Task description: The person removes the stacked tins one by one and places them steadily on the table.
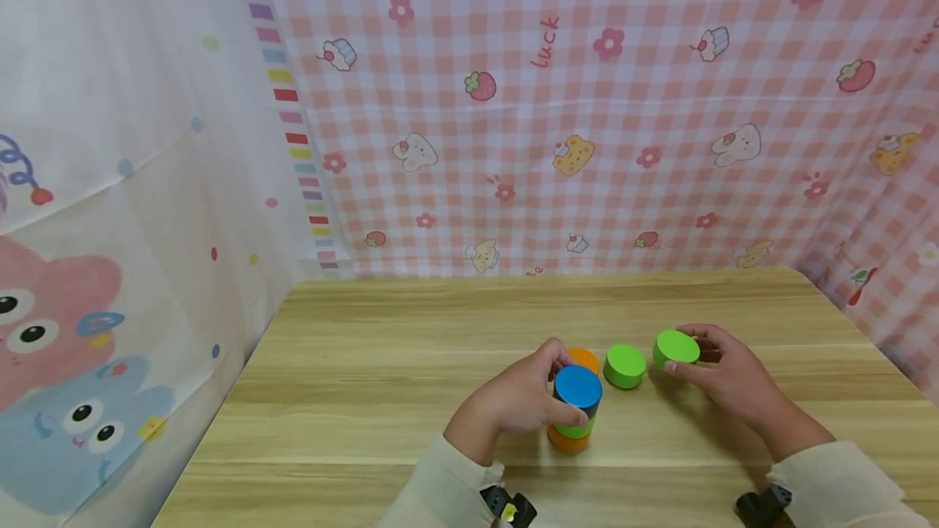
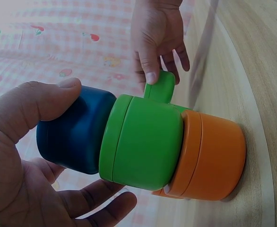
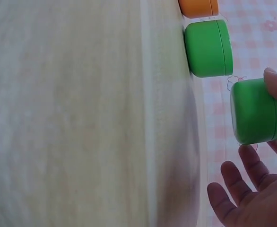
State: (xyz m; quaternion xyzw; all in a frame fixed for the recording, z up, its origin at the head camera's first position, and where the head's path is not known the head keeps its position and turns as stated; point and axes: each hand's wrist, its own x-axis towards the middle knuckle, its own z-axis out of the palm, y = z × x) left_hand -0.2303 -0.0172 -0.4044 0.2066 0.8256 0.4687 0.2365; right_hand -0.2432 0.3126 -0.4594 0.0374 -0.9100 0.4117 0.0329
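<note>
Left hand (image 1: 517,402) steadies the blue-topped stack (image 1: 575,410).
Right hand (image 1: 722,377) pinches a green cylinder (image 1: 676,348) off the desk (image 1: 367,365); stacking underway, next placement likely needs careful centring.

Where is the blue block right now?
In the head view, the blue block tops a green-and-orange stack near the table's front edge, gripped by the left hand.

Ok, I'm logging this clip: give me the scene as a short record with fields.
surface: wooden table
stack: blue cup on green cup on orange cup
left hand: grips blue cup
right hand: holds lifted green cup
loose on table: green cup, orange cup
backdrop: pink checked cloth
</note>
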